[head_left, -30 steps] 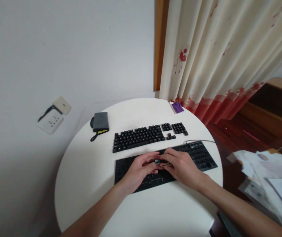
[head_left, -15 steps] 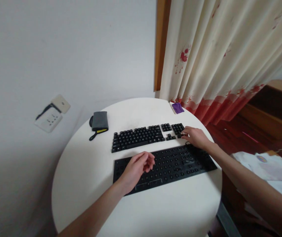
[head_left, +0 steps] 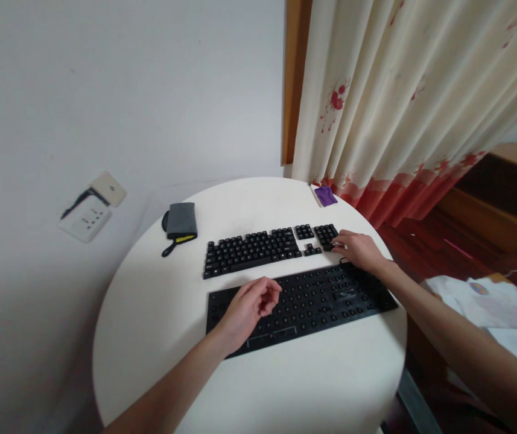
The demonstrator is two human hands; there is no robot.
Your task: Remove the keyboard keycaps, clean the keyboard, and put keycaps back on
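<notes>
A black keyboard base (head_left: 312, 301) without its keycaps lies on the round white table (head_left: 158, 301) in front of me. Behind it the removed black keycaps (head_left: 258, 248) are laid out in rows in keyboard order. My left hand (head_left: 248, 307) rests on the left half of the base, fingers curled loosely with nothing seen in them. My right hand (head_left: 360, 250) reaches to the right end of the keycap layout, fingers pinched on a small metal tool at the numpad caps (head_left: 326, 234).
A grey pouch (head_left: 181, 222) with a yellow tab and black strap lies at the back left of the table. A purple item (head_left: 326, 196) sits at the far edge by the curtain (head_left: 398, 102). Papers (head_left: 497, 307) lie at the right, off the table.
A second ago both hands met over the middle of the base. My right hand then went to the far-right keycaps and stays there; my left hand stayed, curling slightly.
</notes>
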